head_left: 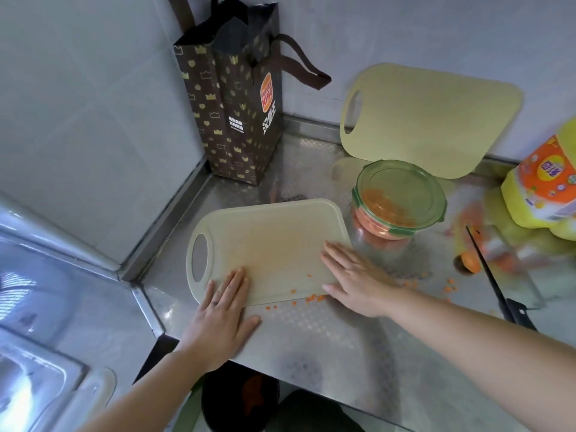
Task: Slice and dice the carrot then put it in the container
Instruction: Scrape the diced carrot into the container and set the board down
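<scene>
The left hand [223, 310] lies flat and open, fingers together, on the near edge of the pale plastic cutting board [268, 241], gripping nothing; the right hand [353, 277] lies equally flat across the board's near right corner, palm down and empty. The board looks thin, smooth, light and fairly stiff, so it would likely skid on the embossed steel counter [311, 325] unless pinned or taken by its oval handle slot [199, 257]. Tiny carrot dice [313, 297] are scattered along the board's near edge and counter: small, firm and damp-looking, better swept than pinched. Most of the diced carrot sits in the round glass container [396, 204] with a green clip lid, just beside the board. Further right a carrot stub [470, 261] lies beside the black knife [495, 280].
</scene>
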A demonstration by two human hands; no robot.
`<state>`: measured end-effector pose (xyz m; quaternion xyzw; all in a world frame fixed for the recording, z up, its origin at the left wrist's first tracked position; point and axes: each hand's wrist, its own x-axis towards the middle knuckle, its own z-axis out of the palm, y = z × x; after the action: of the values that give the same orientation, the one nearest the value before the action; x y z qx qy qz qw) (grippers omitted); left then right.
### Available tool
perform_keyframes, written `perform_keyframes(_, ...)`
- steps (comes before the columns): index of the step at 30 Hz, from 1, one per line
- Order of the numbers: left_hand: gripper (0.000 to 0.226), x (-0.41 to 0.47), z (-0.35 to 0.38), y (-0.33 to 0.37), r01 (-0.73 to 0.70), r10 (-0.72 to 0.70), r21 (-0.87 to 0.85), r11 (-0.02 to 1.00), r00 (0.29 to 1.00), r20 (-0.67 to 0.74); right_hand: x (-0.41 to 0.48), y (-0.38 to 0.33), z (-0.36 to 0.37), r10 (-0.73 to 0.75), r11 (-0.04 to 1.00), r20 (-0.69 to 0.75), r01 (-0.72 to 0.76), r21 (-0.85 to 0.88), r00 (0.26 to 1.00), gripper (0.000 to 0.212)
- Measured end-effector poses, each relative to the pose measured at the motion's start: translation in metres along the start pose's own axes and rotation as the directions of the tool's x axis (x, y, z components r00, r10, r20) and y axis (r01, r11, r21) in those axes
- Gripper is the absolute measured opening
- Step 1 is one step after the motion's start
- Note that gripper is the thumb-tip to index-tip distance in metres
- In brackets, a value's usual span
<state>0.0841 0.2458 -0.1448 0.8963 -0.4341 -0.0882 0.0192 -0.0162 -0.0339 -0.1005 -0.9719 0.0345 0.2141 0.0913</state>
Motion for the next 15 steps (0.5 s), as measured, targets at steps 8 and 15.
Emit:
perform_keyframes(8, 0.092, -0.003, 0.007, 0.003, -0.041, 0.034, 0.199, 0.979, 0.999, 0.041, -0.004, -0.015, 0.023, -0.352, 0.925, 0.005, 0.349, -0.149, 0.936, 0.080)
perform_keyframes(15, 0.090, 0.001, 0.001, 0.024, -0.023, 0.012, 0.129, 0.991, 0.996, 0.091, -0.026, 0.006, 0.000, -0.264, 0.956, -0.060, 0.270, 0.114, 0.963, 0.069)
